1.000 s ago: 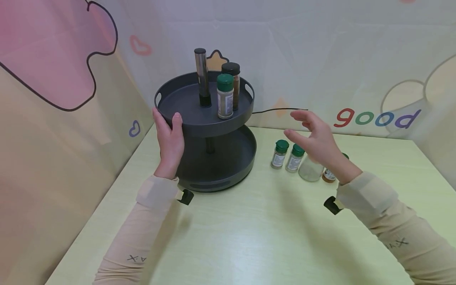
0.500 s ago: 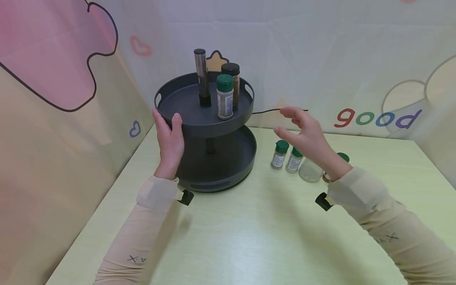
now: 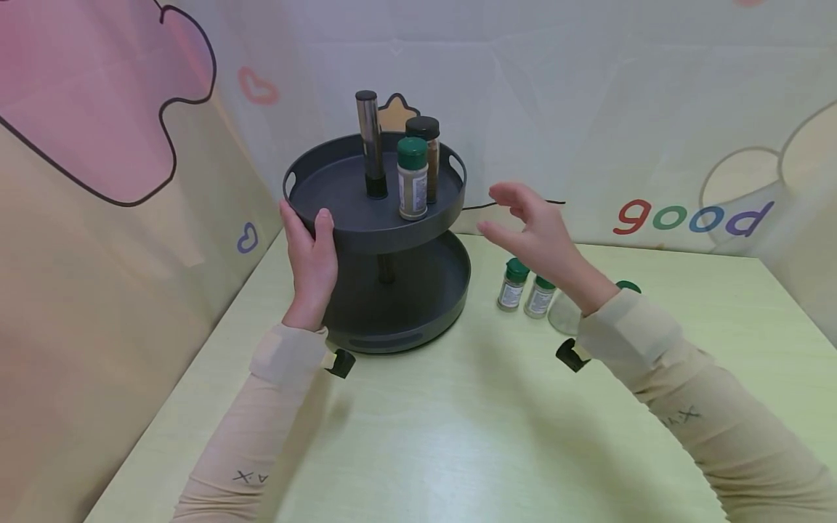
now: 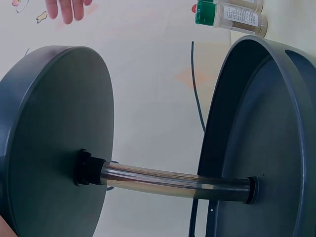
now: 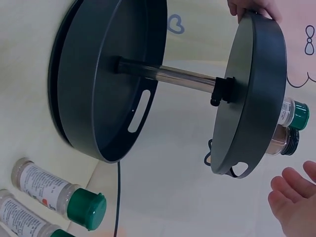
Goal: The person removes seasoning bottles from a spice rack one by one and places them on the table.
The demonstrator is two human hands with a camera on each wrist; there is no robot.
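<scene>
One upper tray [image 3: 392,240] is apparently gripped by the left hand [image 3: 312,265], the right hand [image 3: 539,236] spread nearby.

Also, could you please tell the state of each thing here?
Two-tier tray stand: upright
Upper green-capped spice jar: upright, closed
Upper black-capped spice jar: upright, closed
Lower left green-capped jar: upright, closed
Green-capped jar beside it: upright, cap partly hidden
Clear jar: mostly hidden
Rightmost green cap: jar hidden
Left hand: fingers holding stand
Right hand: fingers parted, holding nothing
</scene>
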